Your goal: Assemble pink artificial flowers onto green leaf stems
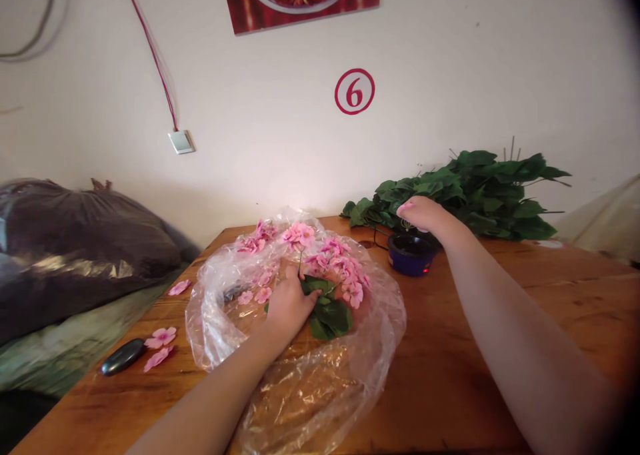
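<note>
My left hand [290, 308] is closed around the thin stem of an artificial flower sprig, with green leaves [330, 311] spreading to its right and a pink blossom [299, 233] at the top. Loose pink flowers [345, 271] lie around it on a crumpled clear plastic bag [315, 388]. Over a small dark-blue pot [411, 255] with a red light, my right hand [420, 213] is bent down with its fingers mostly hidden. Pink shows at its edge, apparently a flower piece held in the fingers.
A heap of green leaf stems [480, 191] lies behind the pot. Pink blossoms [161, 337] and a black oval object [123, 357] rest near the table's left edge. A dark stuffed bag [75, 241] stands left of the table, against the wall.
</note>
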### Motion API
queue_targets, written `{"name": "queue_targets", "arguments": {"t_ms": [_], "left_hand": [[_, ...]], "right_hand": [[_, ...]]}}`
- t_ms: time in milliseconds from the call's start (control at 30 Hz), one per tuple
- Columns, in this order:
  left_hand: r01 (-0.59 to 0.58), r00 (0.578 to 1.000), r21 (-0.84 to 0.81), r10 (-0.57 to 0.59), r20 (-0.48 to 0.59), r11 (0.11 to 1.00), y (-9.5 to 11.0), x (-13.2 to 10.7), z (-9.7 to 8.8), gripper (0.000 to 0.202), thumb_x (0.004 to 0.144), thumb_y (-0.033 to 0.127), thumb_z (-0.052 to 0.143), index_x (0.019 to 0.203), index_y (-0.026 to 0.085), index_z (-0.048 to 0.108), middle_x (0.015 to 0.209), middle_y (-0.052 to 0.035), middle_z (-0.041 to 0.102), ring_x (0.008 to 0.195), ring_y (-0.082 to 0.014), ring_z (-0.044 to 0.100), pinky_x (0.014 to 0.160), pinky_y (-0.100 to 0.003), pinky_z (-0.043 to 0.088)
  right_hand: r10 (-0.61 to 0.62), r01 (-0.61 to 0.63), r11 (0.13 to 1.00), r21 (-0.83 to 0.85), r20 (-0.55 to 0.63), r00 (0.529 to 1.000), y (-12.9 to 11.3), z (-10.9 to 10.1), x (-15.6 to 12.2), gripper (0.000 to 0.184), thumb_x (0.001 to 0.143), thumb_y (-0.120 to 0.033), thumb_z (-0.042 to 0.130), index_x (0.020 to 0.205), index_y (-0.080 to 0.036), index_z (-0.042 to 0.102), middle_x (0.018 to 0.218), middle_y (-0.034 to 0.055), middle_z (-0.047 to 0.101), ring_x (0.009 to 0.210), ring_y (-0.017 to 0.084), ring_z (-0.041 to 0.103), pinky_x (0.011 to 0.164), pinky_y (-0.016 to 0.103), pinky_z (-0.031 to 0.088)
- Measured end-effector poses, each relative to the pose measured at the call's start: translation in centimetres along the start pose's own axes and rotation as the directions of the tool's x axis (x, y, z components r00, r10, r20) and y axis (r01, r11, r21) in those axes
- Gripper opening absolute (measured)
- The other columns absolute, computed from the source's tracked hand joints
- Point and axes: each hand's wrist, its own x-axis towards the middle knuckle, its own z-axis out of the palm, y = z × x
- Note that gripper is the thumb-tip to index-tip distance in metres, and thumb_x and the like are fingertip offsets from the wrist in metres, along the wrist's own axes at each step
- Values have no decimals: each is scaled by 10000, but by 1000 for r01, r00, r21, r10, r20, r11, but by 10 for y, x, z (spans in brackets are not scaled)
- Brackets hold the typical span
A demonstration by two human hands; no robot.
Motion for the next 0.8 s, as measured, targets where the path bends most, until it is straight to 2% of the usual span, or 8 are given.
{"name": "queue_targets", "arguments": {"t_ms": [200,333,433,633,800], "left_hand": [[6,1000,-219,-5,3,976,-6,4,0,474,773,315,726,1121,195,428,979,-76,654,936,-248,654,809,-333,472],[34,999,-255,-30,21,966,-10,5,3,411,797,295,691,1085,199,414,990,-68,631,938,-234,638,830,-343,472],[5,1000,-301,-3,10,953,-9,4,4,440,768,268,708,1070,213,393,996,-49,604,922,-216,625,797,-325,475],[-98,990,-200,76,-117,975,-5,1,3,457,701,298,763,916,236,364,878,-1,522,827,-207,578,720,-321,459],[-207,952,-140,166,-257,968,-1,-2,0,460,691,325,776,896,237,373,897,-8,516,857,-215,567,725,-328,452]], "right_hand": [[-9,9,1000,6,4,1000,0,0,-1,150,773,-272,567,745,-155,657,623,101,628,705,249,640,639,296,429],[-9,9,1000,9,5,1000,-1,0,1,152,773,-267,570,746,-150,664,626,112,636,711,253,645,646,299,431],[-8,8,1000,9,4,1000,-1,-1,1,157,775,-273,578,756,-146,670,636,118,643,718,255,646,652,299,431],[-2,2,1000,0,4,1000,0,-1,1,190,791,-278,565,825,-137,686,671,120,655,724,251,647,666,303,429],[1,-1,1000,-20,16,1000,-3,-2,-1,229,807,-283,546,870,-124,699,694,133,667,746,265,653,681,316,431]]}}
